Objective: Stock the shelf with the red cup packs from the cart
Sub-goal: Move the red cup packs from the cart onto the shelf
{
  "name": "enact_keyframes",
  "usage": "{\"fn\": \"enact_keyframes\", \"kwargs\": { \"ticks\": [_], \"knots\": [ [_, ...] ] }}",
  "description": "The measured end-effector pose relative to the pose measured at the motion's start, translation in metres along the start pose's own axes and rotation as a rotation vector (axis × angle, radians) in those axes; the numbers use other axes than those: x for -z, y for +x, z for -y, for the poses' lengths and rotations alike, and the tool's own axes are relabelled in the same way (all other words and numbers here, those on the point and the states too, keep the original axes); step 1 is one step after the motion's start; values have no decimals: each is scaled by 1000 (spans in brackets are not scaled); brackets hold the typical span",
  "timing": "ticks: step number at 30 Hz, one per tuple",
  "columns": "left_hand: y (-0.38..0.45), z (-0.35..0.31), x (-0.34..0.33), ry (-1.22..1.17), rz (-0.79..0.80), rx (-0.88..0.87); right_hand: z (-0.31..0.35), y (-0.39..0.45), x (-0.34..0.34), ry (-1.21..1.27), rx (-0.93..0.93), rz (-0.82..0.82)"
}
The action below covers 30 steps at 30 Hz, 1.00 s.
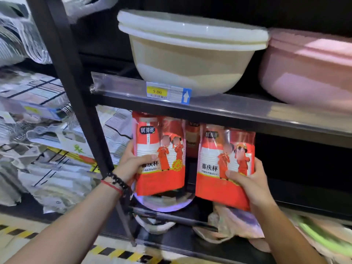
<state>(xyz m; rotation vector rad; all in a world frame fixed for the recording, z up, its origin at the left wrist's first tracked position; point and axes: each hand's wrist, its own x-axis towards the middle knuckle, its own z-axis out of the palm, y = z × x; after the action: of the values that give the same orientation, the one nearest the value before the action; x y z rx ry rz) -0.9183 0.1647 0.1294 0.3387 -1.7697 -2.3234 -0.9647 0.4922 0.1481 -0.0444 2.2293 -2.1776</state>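
Gripping one red cup pack (160,155) per hand, fingers (131,149) curled behind, thumbs across the fronts.

Glossy plastic cup packs (160,155); smooth plastic basins (190,52).

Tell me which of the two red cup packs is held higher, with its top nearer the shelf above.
The left red cup pack, gripped by the left hand. The right red cup pack, in the right hand, sits lower.
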Motion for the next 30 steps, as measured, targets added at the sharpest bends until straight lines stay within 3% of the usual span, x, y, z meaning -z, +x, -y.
{"fn": "enact_keyframes", "kwargs": {
  "ticks": [8, 20, 24, 30],
  "knots": [
    [48, 10, 20, 155, -60, -88, -36, 33, -23, 2, 61, -26],
    [90, 25, 26, 375, -102, 62, -80, 74, -35, 11, -65, 25],
    [93, 24, 27, 550, -197, -18, -81, 83, -41, 26, -74, 80],
    [88, 26, 24, 657, -189, -66, -83, 93, -55, 18, -121, 79]
  ]
}}
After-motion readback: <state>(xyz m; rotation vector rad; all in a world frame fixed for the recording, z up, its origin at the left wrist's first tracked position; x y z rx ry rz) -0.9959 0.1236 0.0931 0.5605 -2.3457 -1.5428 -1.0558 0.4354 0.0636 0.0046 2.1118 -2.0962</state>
